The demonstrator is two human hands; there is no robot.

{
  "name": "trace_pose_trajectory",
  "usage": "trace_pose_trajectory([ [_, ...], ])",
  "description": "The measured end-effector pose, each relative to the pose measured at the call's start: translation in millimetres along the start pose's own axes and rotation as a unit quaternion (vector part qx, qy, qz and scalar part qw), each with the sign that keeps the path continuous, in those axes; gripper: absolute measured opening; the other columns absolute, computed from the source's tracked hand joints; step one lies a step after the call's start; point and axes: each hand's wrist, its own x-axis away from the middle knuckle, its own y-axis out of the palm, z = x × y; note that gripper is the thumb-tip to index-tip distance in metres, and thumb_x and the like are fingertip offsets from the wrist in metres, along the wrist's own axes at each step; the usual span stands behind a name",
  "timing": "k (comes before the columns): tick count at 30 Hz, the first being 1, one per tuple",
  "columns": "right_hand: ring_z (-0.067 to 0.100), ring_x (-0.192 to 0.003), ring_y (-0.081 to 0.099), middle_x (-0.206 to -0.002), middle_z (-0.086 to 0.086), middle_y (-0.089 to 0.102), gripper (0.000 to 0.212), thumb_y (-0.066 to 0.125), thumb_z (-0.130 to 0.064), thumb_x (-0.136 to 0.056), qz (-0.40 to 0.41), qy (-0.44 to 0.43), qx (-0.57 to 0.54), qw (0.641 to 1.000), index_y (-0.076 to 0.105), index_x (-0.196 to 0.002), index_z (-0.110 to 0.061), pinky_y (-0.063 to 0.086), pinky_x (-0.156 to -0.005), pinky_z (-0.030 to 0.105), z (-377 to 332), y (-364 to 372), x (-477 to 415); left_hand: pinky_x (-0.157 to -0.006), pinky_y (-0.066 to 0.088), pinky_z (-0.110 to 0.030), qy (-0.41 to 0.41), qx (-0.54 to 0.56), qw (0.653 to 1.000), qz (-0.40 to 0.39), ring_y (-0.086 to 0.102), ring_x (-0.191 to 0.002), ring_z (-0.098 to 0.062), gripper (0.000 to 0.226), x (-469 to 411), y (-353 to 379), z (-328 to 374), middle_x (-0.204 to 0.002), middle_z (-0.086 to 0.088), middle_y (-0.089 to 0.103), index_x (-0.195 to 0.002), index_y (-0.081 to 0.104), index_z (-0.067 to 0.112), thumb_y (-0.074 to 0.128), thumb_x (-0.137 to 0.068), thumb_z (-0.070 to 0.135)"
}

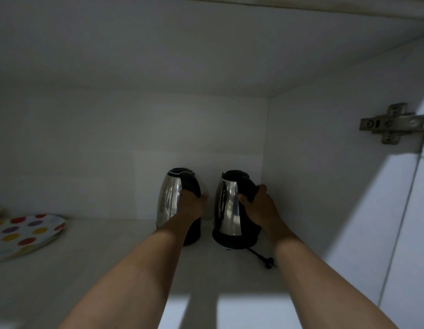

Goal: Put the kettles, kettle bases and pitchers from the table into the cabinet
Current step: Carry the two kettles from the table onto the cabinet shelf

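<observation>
Two steel kettles with black lids and handles stand upright side by side at the back right of a white cabinet shelf (125, 252). My left hand (192, 204) grips the black handle of the left kettle (168, 198). My right hand (258, 205) grips the handle of the right kettle (226, 207), which sits on a black kettle base (232, 241). A black power cord with its plug (266, 261) trails from that base toward me. My left forearm hides the lower part of the left kettle, so I cannot tell whether it has a base.
A white plate with coloured dots (23, 233) lies at the shelf's left edge. The cabinet's right wall (313, 174) is close beside the right kettle. A metal door hinge (391, 123) is fixed at the upper right. Bare shelf lies between the plate and the kettles.
</observation>
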Motion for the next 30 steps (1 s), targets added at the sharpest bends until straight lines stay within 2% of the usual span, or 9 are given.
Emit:
trace_pose_trajectory([
  [2,0.042,-0.125,0.054,-0.138,0.026,0.051,0.073,0.063,-0.051,-0.095,0.011,-0.01,0.03,0.999,0.031,-0.146,-0.009,0.05,-0.097,0.045,-6,-3,9,-0.094,0.045,-0.033,-0.003,-0.001,1.0,-0.004,0.056,-0.122,-0.037,0.067,3,-7,2,-0.134,-0.02,0.058,-0.144,0.041,-0.004,0.062,-0.094,0.035],
  [6,0.043,-0.139,0.04,-0.151,0.025,0.038,0.082,0.06,-0.051,-0.096,0.027,-0.023,0.079,0.996,0.022,-0.158,-0.012,0.041,-0.109,0.049,-23,-16,37,-0.104,0.045,-0.04,-0.008,-0.031,0.999,0.002,0.054,-0.127,-0.038,0.084,21,-28,3,-0.141,-0.021,0.053,-0.149,0.028,-0.006,0.06,-0.092,0.046],
  [9,0.042,-0.14,0.038,-0.152,0.024,0.036,0.079,0.057,-0.051,-0.098,0.025,-0.036,0.101,0.994,0.021,-0.158,-0.014,0.04,-0.111,0.051,-40,-27,61,-0.101,0.047,-0.041,0.035,-0.057,0.998,0.008,0.055,-0.124,-0.039,0.082,45,-48,10,-0.14,-0.023,0.053,-0.149,0.027,-0.005,0.055,-0.094,0.049],
  [13,0.041,-0.137,0.042,-0.15,0.022,0.04,0.073,0.055,-0.05,-0.1,0.015,-0.043,0.151,0.987,0.026,-0.156,-0.014,0.041,-0.109,0.044,-69,-37,104,-0.103,0.04,-0.036,0.114,-0.148,0.982,-0.03,0.048,-0.132,-0.037,0.07,94,-84,22,-0.148,-0.019,0.047,-0.154,0.025,0.006,0.045,-0.101,0.046],
  [16,0.042,-0.133,0.047,-0.146,0.024,0.044,0.07,0.058,-0.046,-0.099,0.021,-0.061,0.174,0.983,0.031,-0.154,-0.012,0.043,-0.106,0.039,-91,-39,141,-0.102,0.039,-0.035,0.182,-0.214,0.959,-0.034,0.049,-0.13,-0.036,0.063,136,-118,25,-0.144,-0.02,0.05,-0.15,0.034,0.008,0.045,-0.101,0.046],
  [18,0.041,-0.132,0.049,-0.145,0.023,0.048,0.069,0.06,-0.046,-0.096,0.012,-0.072,0.175,0.982,0.036,-0.154,-0.017,0.045,-0.107,0.04,-104,-40,166,-0.098,0.041,-0.037,0.205,-0.25,0.946,-0.028,0.051,-0.126,-0.038,0.057,158,-139,21,-0.14,-0.022,0.053,-0.143,0.041,0.007,0.045,-0.101,0.044],
  [21,0.039,-0.137,0.045,-0.149,0.019,0.047,0.071,0.059,-0.052,-0.094,0.002,-0.086,0.175,0.981,0.038,-0.153,-0.021,0.044,-0.11,0.046,-122,-42,200,-0.095,0.045,-0.04,0.208,-0.273,0.939,-0.025,0.055,-0.119,-0.04,0.054,191,-168,13,-0.132,-0.023,0.057,-0.137,0.047,0.006,0.046,-0.1,0.045],
  [25,0.04,-0.143,0.037,-0.156,0.02,0.037,0.073,0.053,-0.055,-0.098,-0.024,-0.105,0.206,0.973,0.034,-0.153,-0.011,0.04,-0.112,0.05,-153,-41,245,-0.103,0.041,-0.038,0.214,-0.295,0.931,-0.019,0.049,-0.129,-0.038,0.053,238,-214,10,-0.14,-0.024,0.052,-0.142,0.044,0.005,0.046,-0.102,0.039],
  [30,0.04,-0.139,0.041,-0.15,0.022,0.044,0.067,0.054,-0.053,-0.099,-0.041,-0.162,0.206,0.964,0.041,-0.149,-0.01,0.042,-0.11,0.049,-194,-30,293,-0.108,0.038,-0.036,0.202,-0.3,0.932,0.033,0.046,-0.134,-0.036,0.059,288,-279,-4,-0.143,-0.021,0.052,-0.147,0.041,0.008,0.046,-0.101,0.045],
])
